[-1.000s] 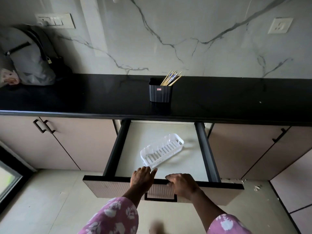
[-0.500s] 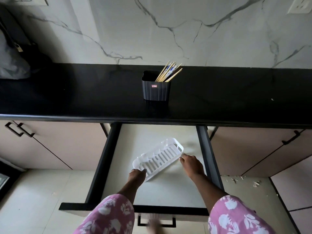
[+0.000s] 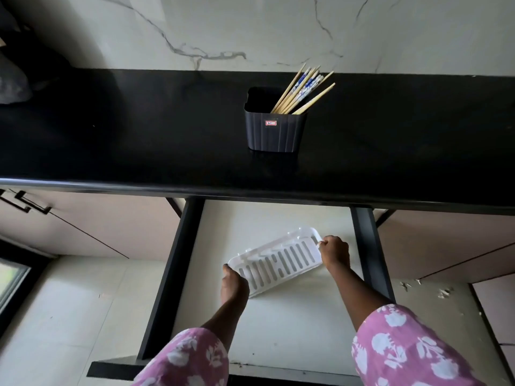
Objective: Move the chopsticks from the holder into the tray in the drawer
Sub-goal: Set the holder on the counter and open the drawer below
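**While the chopsticks [image 3: 302,91] sit in the holder [image 3: 274,132], we're grabbing the tray [image 3: 278,263]**

With the drawer [image 3: 172,274] open under the bench [image 3: 139,135], our left hand [image 3: 235,285] grips the tray's near corner and our right hand [image 3: 334,253] pinches its far end. The slotted tray lies skewed on the drawer floor. Chopsticks lean rightward in the black holder on the bench, well apart from both hands.

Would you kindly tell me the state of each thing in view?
drawer: pulled open.
white tray: empty, in drawer, held at both ends.
holder: upright on countertop.
chopsticks: leaning in holder.
left hand: grips the tray's left end.
right hand: grips the tray's right end.
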`<state>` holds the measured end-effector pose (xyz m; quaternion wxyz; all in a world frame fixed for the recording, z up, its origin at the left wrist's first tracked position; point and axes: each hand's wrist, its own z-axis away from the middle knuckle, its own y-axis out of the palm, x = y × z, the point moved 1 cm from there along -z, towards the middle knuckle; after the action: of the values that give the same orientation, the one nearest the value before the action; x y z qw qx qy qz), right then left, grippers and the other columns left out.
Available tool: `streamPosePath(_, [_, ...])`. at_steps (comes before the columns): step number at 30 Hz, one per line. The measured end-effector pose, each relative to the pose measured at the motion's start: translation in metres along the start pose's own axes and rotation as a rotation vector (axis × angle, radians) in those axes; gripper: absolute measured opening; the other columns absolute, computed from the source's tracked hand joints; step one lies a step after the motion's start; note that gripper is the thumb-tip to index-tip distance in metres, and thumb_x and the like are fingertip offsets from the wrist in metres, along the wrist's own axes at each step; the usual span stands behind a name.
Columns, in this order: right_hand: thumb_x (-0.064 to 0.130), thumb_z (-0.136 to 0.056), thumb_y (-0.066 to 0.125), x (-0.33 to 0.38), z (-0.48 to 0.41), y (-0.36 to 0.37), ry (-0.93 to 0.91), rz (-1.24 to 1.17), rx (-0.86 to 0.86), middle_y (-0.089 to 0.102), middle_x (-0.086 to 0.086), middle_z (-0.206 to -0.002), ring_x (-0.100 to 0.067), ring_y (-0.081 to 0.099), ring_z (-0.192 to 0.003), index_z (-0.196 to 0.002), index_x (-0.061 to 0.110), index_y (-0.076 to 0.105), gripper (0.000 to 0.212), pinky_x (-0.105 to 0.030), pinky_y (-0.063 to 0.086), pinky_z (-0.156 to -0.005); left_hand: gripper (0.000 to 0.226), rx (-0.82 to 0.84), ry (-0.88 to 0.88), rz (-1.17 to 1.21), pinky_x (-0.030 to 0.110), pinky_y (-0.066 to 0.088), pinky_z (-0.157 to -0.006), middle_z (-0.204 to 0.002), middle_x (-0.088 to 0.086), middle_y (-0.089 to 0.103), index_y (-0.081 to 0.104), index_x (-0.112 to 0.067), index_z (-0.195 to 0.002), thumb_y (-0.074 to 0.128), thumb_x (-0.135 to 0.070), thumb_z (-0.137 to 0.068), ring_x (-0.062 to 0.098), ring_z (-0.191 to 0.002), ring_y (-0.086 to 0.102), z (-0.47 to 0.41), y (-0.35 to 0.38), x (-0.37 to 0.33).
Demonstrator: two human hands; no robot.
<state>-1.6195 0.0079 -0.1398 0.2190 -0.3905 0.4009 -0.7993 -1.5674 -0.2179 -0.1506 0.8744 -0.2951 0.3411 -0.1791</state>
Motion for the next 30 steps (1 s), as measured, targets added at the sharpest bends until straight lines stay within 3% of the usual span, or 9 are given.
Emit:
streamPosePath(4, [-0.002, -0.085, 0.048, -0.020, 0.021, 0.002, 0.107, -0.037, -0.090, 0.064, -0.026, -0.103, -0.039, 0.057, -0.100, -0.075, 0.003, 0.062, 0.018, -0.029, 0.037, -0.066, 0.055, 0.043, 0.091, -0.076, 0.031, 0.040, -0.065, -0.106, 0.019, 0.057, 0.033, -0.007, -0.138, 0.028, 0.008, -0.085, 0.030, -0.084, 0.054, 0.002, -0.014, 0.000])
streamPosePath(7, [-0.008, -0.081, 0.048, -0.034, 0.039, 0.004, 0.144, -0.082, -0.138, 0.066, -0.026, -0.098, -0.039, 0.058, -0.096, -0.085, -0.005, 0.065, 0.018, -0.027, 0.037, -0.065, 0.056, 0.037, 0.145, -0.095, 0.030, 0.041, -0.070, -0.123, 0.022, 0.056, 0.040, -0.001, -0.137, 0.028, 0.010, -0.083, 0.036, -0.104, 0.055, 0.001, -0.020, 0.006])
streamPosePath(11, [-0.011, -0.080, 0.047, -0.047, 0.070, 0.009, 0.186, -0.150, -0.163, 0.066, -0.028, -0.094, -0.041, 0.059, -0.093, -0.083, -0.010, 0.064, 0.017, -0.030, 0.039, -0.065, 0.057, 0.033, 0.218, -0.080, 0.030, 0.041, -0.068, -0.118, 0.024, 0.059, 0.050, -0.001, -0.129, 0.029, 0.014, -0.079, 0.037, -0.104, 0.055, 0.013, -0.028, 0.018])
streamPosePath(18, [-0.014, -0.081, 0.043, -0.062, 0.106, 0.011, 0.225, -0.244, -0.179, 0.065, -0.031, -0.093, -0.044, 0.059, -0.091, -0.085, -0.012, 0.065, 0.023, -0.030, 0.039, -0.065, 0.067, 0.124, 0.265, -0.141, 0.031, 0.044, -0.067, -0.138, 0.019, 0.049, 0.031, -0.009, -0.146, 0.026, 0.012, -0.082, 0.035, -0.108, 0.056, 0.026, -0.030, 0.030])
streamPosePath(22, [-0.015, -0.078, 0.043, -0.067, 0.109, 0.013, 0.211, -0.266, -0.187, 0.065, -0.029, -0.083, -0.036, 0.055, -0.075, -0.076, -0.010, 0.064, 0.022, -0.028, 0.037, -0.060, 0.066, 0.135, 0.249, -0.148, 0.030, 0.042, -0.067, -0.141, 0.017, 0.045, 0.028, -0.010, -0.147, 0.026, 0.010, -0.084, 0.034, -0.110, 0.054, 0.029, -0.026, 0.035])
streamPosePath(25, [-0.015, -0.078, 0.043, -0.068, 0.109, 0.013, 0.202, -0.273, -0.195, 0.060, -0.026, -0.075, -0.036, 0.053, -0.074, -0.066, -0.003, 0.063, 0.027, -0.028, 0.034, -0.060, 0.067, 0.132, 0.225, -0.128, 0.029, 0.042, -0.066, -0.142, 0.017, 0.045, 0.025, -0.010, -0.148, 0.025, 0.010, -0.085, 0.032, -0.105, 0.054, 0.030, -0.022, 0.037])
streamPosePath(28, [-0.016, -0.075, 0.041, -0.068, 0.106, 0.015, 0.172, -0.259, -0.206, 0.048, -0.020, -0.066, -0.030, 0.044, -0.070, -0.046, 0.014, 0.038, 0.043, -0.028, 0.029, -0.060, 0.069, 0.116, 0.209, -0.111, 0.030, 0.042, -0.066, -0.140, 0.018, 0.046, 0.022, -0.012, -0.150, 0.025, 0.010, -0.085, 0.034, -0.104, 0.055, 0.026, -0.019, 0.038])
streamPosePath(30, [-0.017, -0.074, 0.040, -0.067, 0.104, 0.017, 0.159, -0.248, -0.200, 0.049, -0.022, -0.065, -0.028, 0.041, -0.069, -0.048, 0.010, 0.037, 0.038, -0.029, 0.029, -0.059, 0.070, 0.101, 0.200, -0.097, 0.032, 0.044, -0.067, -0.139, 0.019, 0.047, 0.023, -0.014, -0.150, 0.025, 0.011, -0.085, 0.036, -0.106, 0.056, 0.022, -0.019, 0.038])
